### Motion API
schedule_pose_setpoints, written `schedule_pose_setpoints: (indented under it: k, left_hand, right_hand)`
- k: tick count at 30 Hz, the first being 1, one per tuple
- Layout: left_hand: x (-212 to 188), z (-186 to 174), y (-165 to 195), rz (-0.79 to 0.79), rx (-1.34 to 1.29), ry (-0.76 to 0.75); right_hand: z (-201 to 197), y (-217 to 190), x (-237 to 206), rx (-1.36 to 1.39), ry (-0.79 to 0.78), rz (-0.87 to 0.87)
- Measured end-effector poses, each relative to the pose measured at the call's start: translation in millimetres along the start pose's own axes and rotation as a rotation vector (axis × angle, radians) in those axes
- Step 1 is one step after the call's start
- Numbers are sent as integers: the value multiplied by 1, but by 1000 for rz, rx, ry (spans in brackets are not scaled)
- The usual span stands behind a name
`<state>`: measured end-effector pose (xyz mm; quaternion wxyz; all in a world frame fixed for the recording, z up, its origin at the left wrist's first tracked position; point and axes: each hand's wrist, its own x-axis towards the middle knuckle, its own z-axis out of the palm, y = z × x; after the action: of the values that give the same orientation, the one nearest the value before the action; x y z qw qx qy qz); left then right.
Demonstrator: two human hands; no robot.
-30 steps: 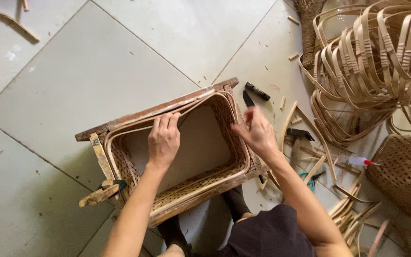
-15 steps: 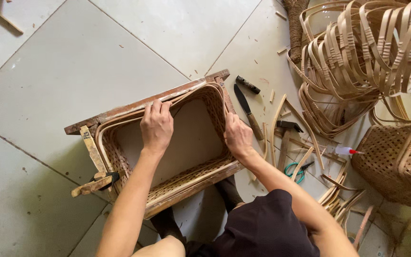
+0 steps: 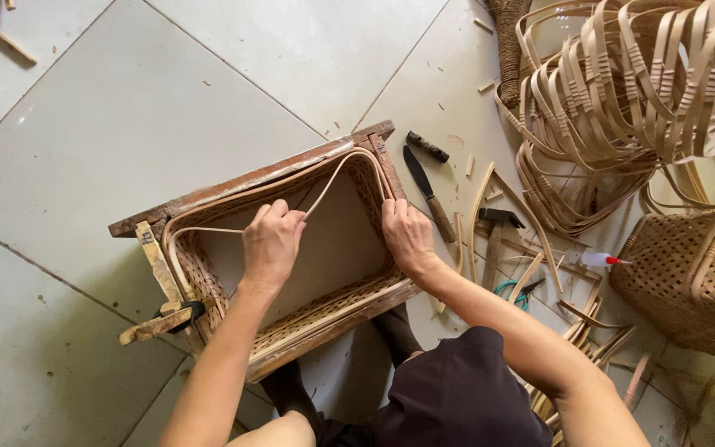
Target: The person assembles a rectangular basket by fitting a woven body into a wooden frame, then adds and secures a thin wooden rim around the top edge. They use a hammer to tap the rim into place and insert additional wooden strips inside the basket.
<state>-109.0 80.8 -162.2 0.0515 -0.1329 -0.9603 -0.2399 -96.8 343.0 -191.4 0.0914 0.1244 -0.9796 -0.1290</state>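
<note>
Gripping pale cane strip [image 3: 324,192]: left hand [image 3: 271,244]; right hand [image 3: 407,236] apparently clasps woven basket [image 3: 324,310] rim.

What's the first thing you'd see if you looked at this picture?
In the middle, a woven basket sits inside a wooden frame on the tiled floor. The left hand pinches a thin cane strip over it while the right hand presses the rim. At upper right lies a big heap of bent cane hoops.
</note>
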Motion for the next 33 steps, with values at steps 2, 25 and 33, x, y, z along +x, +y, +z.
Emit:
schedule_pose_setpoints:
  k: [2, 25, 33]
  left_hand:
    - [-1, 1, 1, -4, -5, -10]
    - [23, 25, -30, -91, -22, 113]
    - [21, 30, -36, -85, -19, 77]
  right_hand:
    - [1, -2, 2, -47, -35, -8]
    - [-61, 70, -53, 450, -122, -663]
    - [-51, 71, -78, 425, -206, -713]
